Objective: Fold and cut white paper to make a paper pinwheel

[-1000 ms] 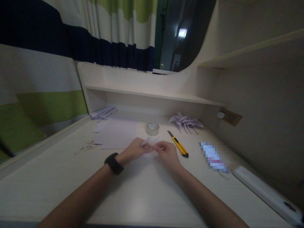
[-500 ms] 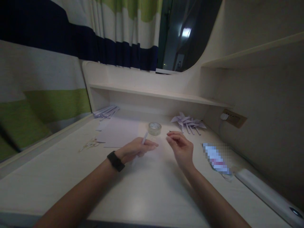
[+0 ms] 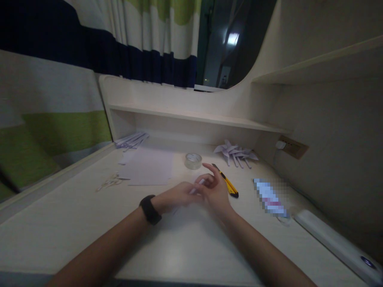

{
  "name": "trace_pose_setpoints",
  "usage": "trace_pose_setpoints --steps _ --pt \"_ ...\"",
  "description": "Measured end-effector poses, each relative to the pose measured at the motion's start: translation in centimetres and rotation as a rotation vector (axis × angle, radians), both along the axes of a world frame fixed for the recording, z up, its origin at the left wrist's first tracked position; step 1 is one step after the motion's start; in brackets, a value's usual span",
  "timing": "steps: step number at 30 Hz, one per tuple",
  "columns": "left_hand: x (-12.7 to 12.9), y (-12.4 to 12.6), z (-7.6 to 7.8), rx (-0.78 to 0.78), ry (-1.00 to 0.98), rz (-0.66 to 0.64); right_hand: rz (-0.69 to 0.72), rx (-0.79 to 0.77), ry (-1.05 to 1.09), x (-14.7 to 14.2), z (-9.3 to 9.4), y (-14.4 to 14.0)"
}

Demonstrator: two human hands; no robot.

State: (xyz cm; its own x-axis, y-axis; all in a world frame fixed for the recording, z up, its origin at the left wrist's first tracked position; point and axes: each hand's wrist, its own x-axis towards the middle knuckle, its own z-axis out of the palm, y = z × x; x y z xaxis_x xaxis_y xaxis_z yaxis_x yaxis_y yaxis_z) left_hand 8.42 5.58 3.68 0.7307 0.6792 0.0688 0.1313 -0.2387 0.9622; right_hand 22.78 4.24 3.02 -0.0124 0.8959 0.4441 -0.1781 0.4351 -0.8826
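Note:
A thin white rolled-paper stick [image 3: 197,186] slants between my two hands over the middle of the desk. My left hand [image 3: 176,195], with a black band on the wrist, is closed around the stick, slightly blurred. My right hand [image 3: 216,192] meets it from the right; its thumb and curled fingers close on the stick's upper part while the index finger points up. Just beyond the hands stands a roll of clear tape [image 3: 193,161]. A yellow and black utility knife [image 3: 229,184] lies right beside my right hand. The stick's lower end is faint and blurred.
White paper sheets [image 3: 149,163] lie at the back left, with a bundle of paper sticks [image 3: 131,140] behind and small pale sticks [image 3: 112,181] nearby. Paper pinwheels [image 3: 235,152] rest at the back right. A pixelated phone-like object [image 3: 269,197] and a long white device [image 3: 335,241] line the right side.
My right hand has moved left and down to the stick and my left hand, uncovering the utility knife. The stick has moved slightly right and lower.

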Motion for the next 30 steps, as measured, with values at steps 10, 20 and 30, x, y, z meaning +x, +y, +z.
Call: trace_pose_setpoints --steps 10,20,30 --pt "-0.7 1.7 -0.8 0.350 0.102 0.356 -0.265 0.019 0.037 3.6 -0.5 2.7" --pt "-1.5 2.5 -1.3 0.317 0.197 0.235 -0.061 0.076 -0.449 4.7 -0.5 2.5" --pt "-1.7 1.7 -0.5 0.221 0.227 0.161 0.082 0.019 -0.596 4.0 -0.5 1.6"
